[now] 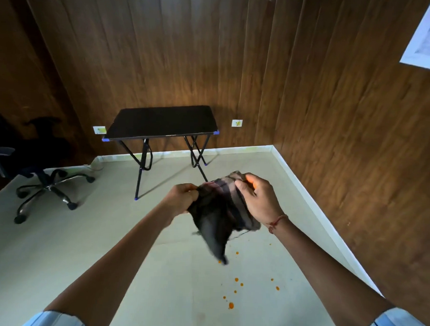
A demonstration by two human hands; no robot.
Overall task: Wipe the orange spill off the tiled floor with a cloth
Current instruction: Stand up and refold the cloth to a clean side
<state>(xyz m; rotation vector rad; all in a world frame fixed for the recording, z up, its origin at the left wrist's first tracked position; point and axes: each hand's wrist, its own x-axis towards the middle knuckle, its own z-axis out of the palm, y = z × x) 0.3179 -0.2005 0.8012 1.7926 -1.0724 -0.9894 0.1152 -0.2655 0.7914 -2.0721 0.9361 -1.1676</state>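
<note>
A dark grey checked cloth [219, 212] hangs in the air between both hands, its lower corner drooping toward the floor. My left hand [183, 198] pinches the cloth's left edge. My right hand [259, 199] grips its upper right edge, with orange stains on the fingers. Below the cloth, several small orange drops [231, 305] are scattered on the pale tiled floor [107, 244], from under the cloth's tip down toward me. The cloth is well above the floor and touches none of the drops.
A black folding table [161, 122] stands against the wood-panelled back wall. An office chair [45, 185] on a wheeled chrome base sits at the left. The wood wall [357, 144] runs close along the right, with white skirting. A paper sheet [429, 36] hangs on it.
</note>
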